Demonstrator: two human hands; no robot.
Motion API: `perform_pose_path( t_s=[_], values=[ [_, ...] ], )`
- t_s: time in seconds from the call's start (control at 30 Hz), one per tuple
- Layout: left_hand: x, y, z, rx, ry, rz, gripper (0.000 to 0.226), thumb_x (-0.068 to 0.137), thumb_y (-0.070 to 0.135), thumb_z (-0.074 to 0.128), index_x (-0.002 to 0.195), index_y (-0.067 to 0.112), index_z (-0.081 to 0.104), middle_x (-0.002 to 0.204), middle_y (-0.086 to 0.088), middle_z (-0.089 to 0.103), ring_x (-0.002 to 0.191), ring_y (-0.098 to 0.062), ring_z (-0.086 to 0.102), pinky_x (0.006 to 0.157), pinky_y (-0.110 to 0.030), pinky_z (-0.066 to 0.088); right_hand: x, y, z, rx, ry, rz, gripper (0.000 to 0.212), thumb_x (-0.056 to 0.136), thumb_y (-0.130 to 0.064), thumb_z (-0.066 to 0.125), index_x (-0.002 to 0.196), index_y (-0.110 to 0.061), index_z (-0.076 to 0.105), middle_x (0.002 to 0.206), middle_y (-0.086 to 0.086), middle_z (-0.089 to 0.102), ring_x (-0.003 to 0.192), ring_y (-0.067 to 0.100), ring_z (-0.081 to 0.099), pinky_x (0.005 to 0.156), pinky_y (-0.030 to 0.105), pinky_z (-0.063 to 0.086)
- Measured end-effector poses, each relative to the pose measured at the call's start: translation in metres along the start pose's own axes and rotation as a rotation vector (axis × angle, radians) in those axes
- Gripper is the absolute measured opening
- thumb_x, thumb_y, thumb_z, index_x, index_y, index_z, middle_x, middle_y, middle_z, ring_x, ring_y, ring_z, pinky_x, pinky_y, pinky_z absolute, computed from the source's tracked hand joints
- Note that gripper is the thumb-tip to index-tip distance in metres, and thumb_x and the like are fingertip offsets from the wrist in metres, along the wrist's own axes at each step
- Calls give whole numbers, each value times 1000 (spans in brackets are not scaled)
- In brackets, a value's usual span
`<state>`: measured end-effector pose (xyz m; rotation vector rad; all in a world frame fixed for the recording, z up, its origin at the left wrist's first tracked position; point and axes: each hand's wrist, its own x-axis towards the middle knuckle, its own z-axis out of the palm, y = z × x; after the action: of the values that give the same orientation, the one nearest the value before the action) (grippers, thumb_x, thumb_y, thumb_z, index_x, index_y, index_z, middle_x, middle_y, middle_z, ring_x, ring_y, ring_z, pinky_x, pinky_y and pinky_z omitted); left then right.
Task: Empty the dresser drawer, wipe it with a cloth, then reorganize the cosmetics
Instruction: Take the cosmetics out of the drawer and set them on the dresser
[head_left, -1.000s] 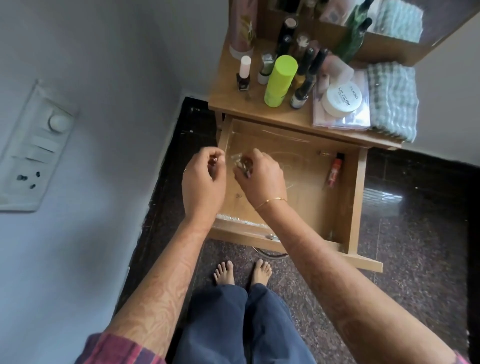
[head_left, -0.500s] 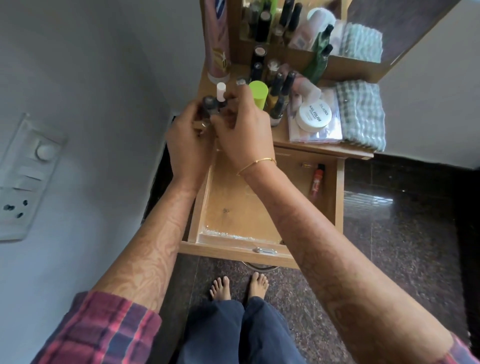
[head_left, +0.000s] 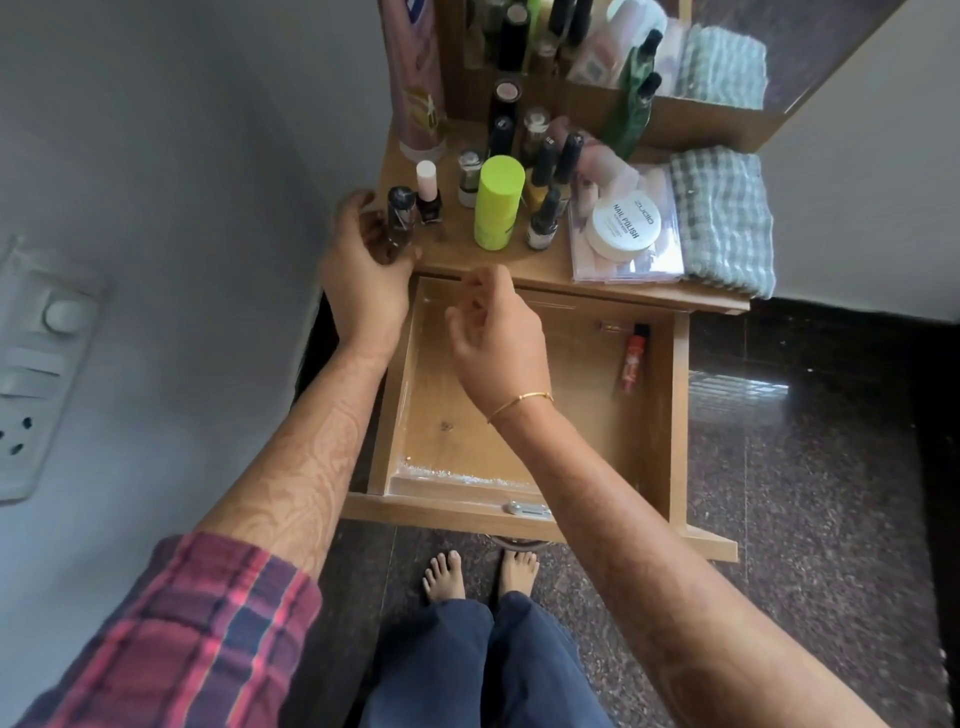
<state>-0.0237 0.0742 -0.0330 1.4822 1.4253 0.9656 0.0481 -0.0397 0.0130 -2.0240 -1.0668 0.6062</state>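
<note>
The wooden drawer (head_left: 670, 415) stands pulled out below the dresser top (head_left: 457, 254). A red tube (head_left: 632, 361) and a small thin stick (head_left: 609, 327) lie by its right wall. My left hand (head_left: 363, 270) curls round a small dark-capped bottle (head_left: 399, 218) standing at the top's left front corner. My right hand (head_left: 498, 332) hovers over the drawer's back left with loosely bent fingers, holding nothing. Several cosmetics crowd the top, among them a lime green cylinder (head_left: 497, 202), a white-capped nail polish (head_left: 427, 192) and a white nail polish jar (head_left: 623, 224).
A folded checked cloth (head_left: 722, 218) lies at the right end of the top. A mirror with a wooden frame (head_left: 675, 119) rises behind the bottles. A wall with a switch plate (head_left: 36, 364) is close on the left. My bare feet (head_left: 478, 571) stand on dark stone floor.
Both hands lifted small items from the drawer to the dresser top. The left hand now has a bottle at the left corner; the right hand has come back down over the drawer, empty.
</note>
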Motion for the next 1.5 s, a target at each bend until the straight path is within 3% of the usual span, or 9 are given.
perform_pose_path(
  t_s=[0.13, 0.27, 0.43, 0.57, 0.7, 0.87, 1.1, 1.23, 1.5],
  values=[
    [-43, 5, 4, -59, 74, 2, 77, 74, 3, 72, 140, 15, 33, 139, -7, 46, 125, -16, 49, 97, -32, 50, -6, 15, -5, 25, 35, 92, 23, 86, -15, 57, 107, -10, 52, 96, 5, 67, 85, 28, 61, 78, 42, 50],
    [-106, 27, 25, -65, 82, 70, 72, 79, 6, 66, 141, 16, 31, 141, -2, 42, 125, -14, 46, 99, -31, 46, -11, 43, -20, -16, 49, 251, 24, 86, -23, 57, 108, -15, 52, 102, 3, 66, 93, 28, 62, 83, 43, 52],
    [-146, 21, 63, 41, -193, 91, 38, 82, 7, 61, 117, 22, 56, 112, 12, 58, 105, -5, 53, 92, -30, 47, -2, 90, -54, -379, -40, 471, 45, 88, -22, 57, 130, -12, 42, 133, 12, 46, 120, 31, 47, 95, 39, 44],
    [-138, 3, 97, 274, -501, 189, 34, 85, 2, 51, 112, 18, 64, 115, 1, 63, 109, -17, 55, 99, -29, 41, 2, 118, -63, -573, -144, 569, 49, 90, -10, 55, 136, -9, 36, 141, 18, 34, 124, 35, 44, 99, 43, 43],
    [-120, 3, 129, 540, -700, 205, 48, 92, 6, 43, 139, 14, 41, 131, -16, 53, 120, -33, 48, 102, -39, 37, 4, 141, -58, -731, -224, 419, 35, 96, -5, 38, 130, -2, 44, 145, 22, 27, 122, 36, 45, 93, 45, 47],
    [-109, 8, 154, 935, -873, 456, 50, 98, 21, 36, 147, 23, 23, 140, -12, 42, 118, -35, 50, 87, -45, 45, -6, 155, -56, -771, -187, 325, 31, 95, -4, 37, 126, -4, 42, 135, 23, 35, 106, 37, 56, 78, 43, 52],
    [-125, 5, 165, 1032, -781, 423, 47, 95, 12, 41, 141, 18, 31, 138, -16, 35, 107, -37, 53, 74, -43, 45, -29, 154, -58, -759, -265, 338, 23, 95, -3, 34, 117, -5, 41, 133, 20, 35, 106, 36, 57, 72, 43, 51],
    [-129, 3, 163, 998, -736, 445, 43, 96, 12, 40, 138, 19, 36, 133, -11, 47, 116, -33, 50, 78, -41, 46, -31, 152, -61, -730, -273, 355, 23, 94, -1, 38, 116, -6, 40, 124, 17, 41, 104, 37, 56, 71, 42, 49],
    [-128, -2, 113, 622, -593, 237, 19, 87, 11, 56, 103, 12, 65, 101, -9, 59, 92, -30, 60, 76, -33, 47, -34, 131, -74, -499, -199, 418, 22, 91, -9, 47, 113, -13, 44, 112, 9, 61, 96, 30, 59, 78, 35, 49]
  ],
)
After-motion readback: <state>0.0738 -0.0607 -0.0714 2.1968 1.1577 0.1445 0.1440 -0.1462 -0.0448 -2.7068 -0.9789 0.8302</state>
